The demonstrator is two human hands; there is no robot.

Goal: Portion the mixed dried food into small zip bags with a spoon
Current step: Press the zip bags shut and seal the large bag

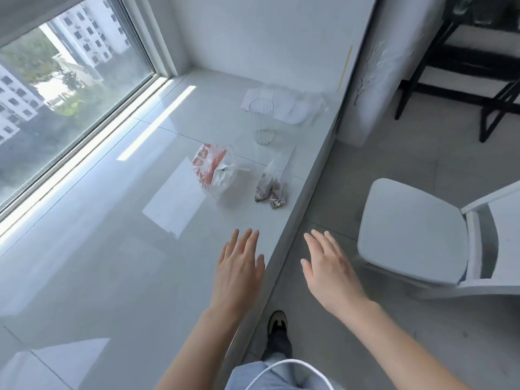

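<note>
From the head camera we look down on a wide, glossy white window ledge [118,266] that runs from the lower left toward the far wall, with a large window [64,88] along its left side.

We take the big clear bag with red print [213,170] as our landmark; it lies near the middle of the ledge. A pale spoon handle [239,168] sticks out of its mouth toward the right. Just right of this bag, close to the ledge's outer edge, lie two small zip bags [271,187], side by side and touching, each holding a dark mixed dried food in its lower end. Beyond the big bag, farther from us, stands a clear glass cup [261,122], upright. Behind the cup lies a loose pile of empty clear bags [292,105]. To the near left of the big bag lies a flat white sheet [177,198].

Our left hand [239,268] hovers over the ledge, nearer to us than the big bag, palm down, fingers straight and slightly spread, holding nothing. Our right hand [329,266] hangs just past the ledge's outer edge, over the floor, fingers also straight and loosely spread, holding nothing.

Right of the ledge stands a white chair [416,232]. Below, between our arms, we see one shoe [277,323] on the tiled floor.
</note>
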